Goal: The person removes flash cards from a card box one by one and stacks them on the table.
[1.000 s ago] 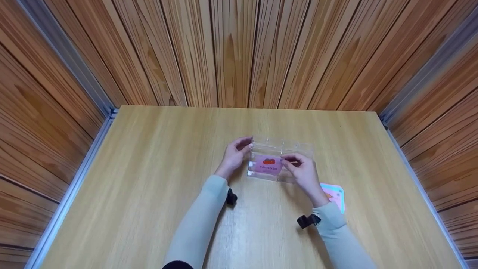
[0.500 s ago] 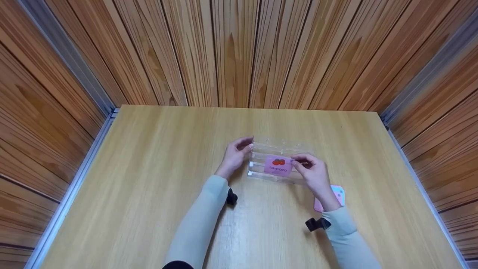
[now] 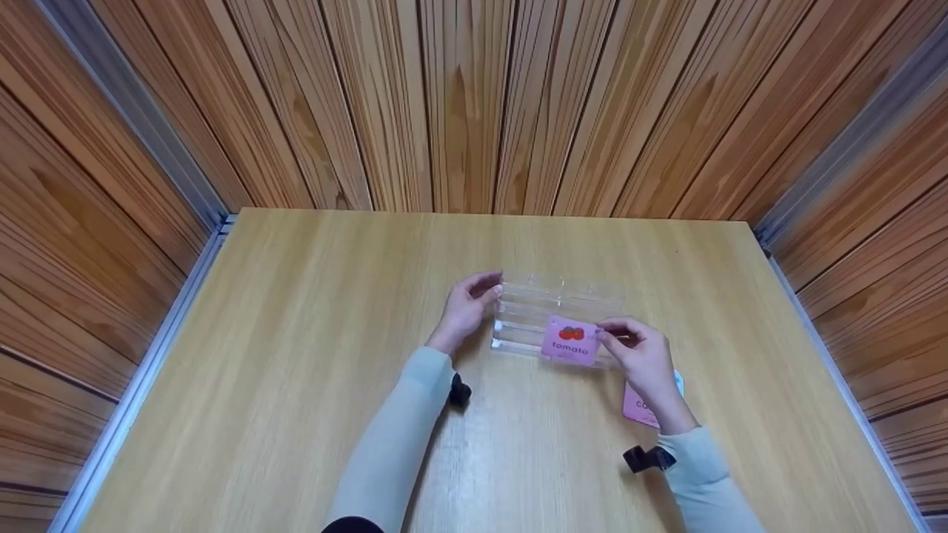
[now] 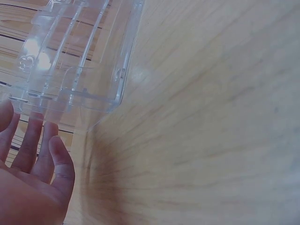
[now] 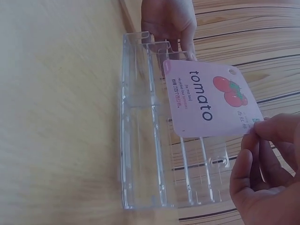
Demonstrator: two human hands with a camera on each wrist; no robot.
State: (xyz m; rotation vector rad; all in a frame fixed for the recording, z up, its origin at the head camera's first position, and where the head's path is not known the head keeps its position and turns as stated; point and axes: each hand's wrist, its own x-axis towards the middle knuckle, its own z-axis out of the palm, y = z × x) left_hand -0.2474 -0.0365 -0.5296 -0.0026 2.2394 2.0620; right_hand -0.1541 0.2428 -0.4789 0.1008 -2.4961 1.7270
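A clear plastic tiered rack (image 3: pixel 523 314) stands on the table in the head view. My left hand (image 3: pixel 465 311) holds its left end, thumb at the near side and fingers reaching behind. In the left wrist view that hand (image 4: pixel 35 173) has fairly straight fingers touching the rack's end. My right hand (image 3: pixel 638 352) pinches the right edge of a pink tomato card (image 3: pixel 570 340) between thumb and fingers. The right wrist view shows the card (image 5: pixel 211 101) held in front of the rack's steps (image 5: pixel 157 159), its print facing the camera; whether it touches the rack I cannot tell.
Under my right wrist lie several flat cards (image 3: pixel 638 406), a pink one on top and a blue-edged one below, partly covered by the arm. The wooden table (image 3: pixel 311 355) is bounded by wood-plank walls (image 3: pixel 463 111) behind and on both sides.
My right hand has moved right and slightly nearer, carrying the tomato card from the rack's left part toward its right part. The left hand and rack have stayed put.
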